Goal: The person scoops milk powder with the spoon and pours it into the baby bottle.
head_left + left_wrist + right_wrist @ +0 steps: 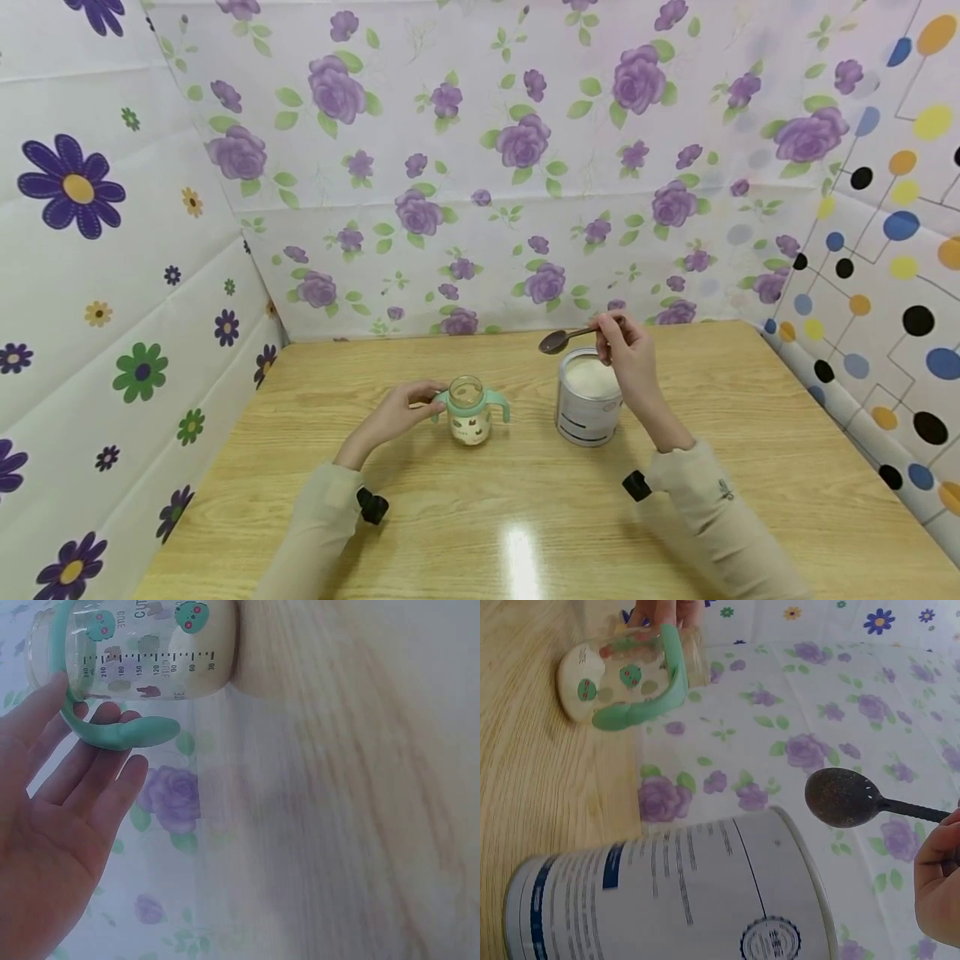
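Note:
A clear baby bottle with a mint-green collar and two handles stands upright and uncapped on the table. Pale powder or liquid fills its lower part, below printed volume marks. My left hand holds the bottle's left handle, thumb near the collar and fingers around the handle. My right hand pinches the handle of a dark brown spoon above an open can. In the right wrist view the spoon's bowl shows a speckled dark surface. Cream-coloured powder lies inside the can, near its rim.
The wooden table meets a flower-print cloth at the back. More patterned cloth hangs at the left and right. The can stands to the right of the bottle, with a gap between them.

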